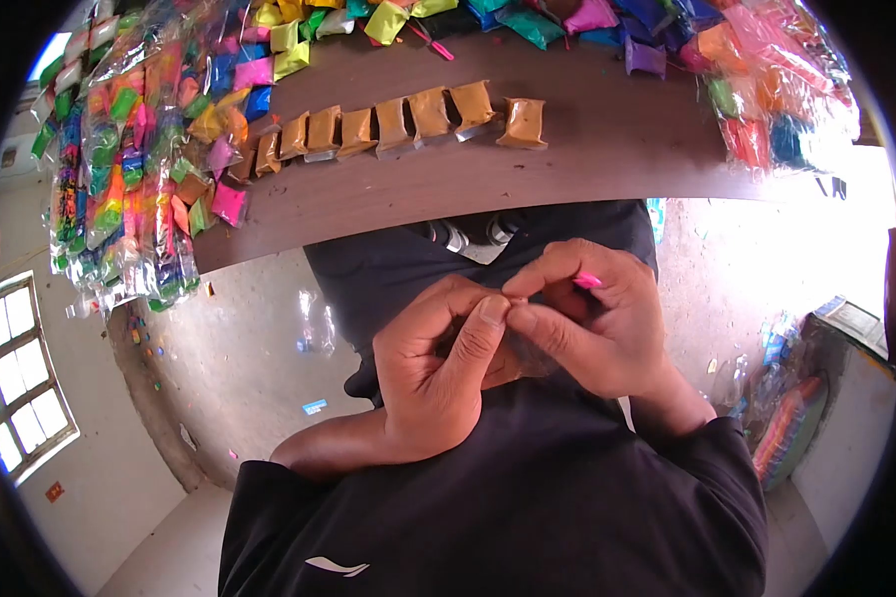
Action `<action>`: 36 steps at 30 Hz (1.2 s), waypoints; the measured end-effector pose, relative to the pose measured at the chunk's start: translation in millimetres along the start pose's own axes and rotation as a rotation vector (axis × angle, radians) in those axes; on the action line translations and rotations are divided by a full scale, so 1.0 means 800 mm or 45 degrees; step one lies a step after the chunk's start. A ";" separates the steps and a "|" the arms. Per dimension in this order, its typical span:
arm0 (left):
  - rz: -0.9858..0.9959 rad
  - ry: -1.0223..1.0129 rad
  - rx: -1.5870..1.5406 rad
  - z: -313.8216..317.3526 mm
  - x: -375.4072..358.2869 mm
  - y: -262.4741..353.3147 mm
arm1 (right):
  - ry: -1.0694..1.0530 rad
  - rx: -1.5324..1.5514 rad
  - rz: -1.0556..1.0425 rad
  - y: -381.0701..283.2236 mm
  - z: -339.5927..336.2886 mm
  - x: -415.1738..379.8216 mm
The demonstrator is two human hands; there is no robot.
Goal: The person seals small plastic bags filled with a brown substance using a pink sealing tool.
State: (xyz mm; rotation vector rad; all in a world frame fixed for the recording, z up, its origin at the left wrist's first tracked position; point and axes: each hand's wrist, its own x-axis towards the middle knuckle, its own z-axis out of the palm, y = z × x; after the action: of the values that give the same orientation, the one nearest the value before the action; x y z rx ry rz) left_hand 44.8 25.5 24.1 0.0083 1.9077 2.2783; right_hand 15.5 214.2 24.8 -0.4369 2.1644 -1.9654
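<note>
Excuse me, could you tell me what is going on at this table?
A seated person is working with both hands just off the table. The left hand and right hand pinch together at the fingertips on what looks like clear film; its contents are mostly hidden. A small pink item is tucked in the right hand's fingers. Brown packets lie in a row on the table, with colourful packets around them.
</note>
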 end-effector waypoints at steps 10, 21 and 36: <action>-0.306 -0.174 -0.192 -0.010 0.004 -0.005 | 0.368 0.258 0.106 0.028 0.012 0.002; -0.145 -0.047 -0.201 -0.015 0.014 -0.007 | 0.275 0.606 0.080 0.042 0.009 0.008; -0.100 0.119 -0.254 -0.025 0.029 -0.012 | 0.289 0.272 0.096 0.063 0.020 0.005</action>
State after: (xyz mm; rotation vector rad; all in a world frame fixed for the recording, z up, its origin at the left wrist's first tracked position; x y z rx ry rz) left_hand 21.2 10.8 8.4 -0.1978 1.6808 2.4435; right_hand 12.2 201.9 -26.6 -0.1012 2.0263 -2.2671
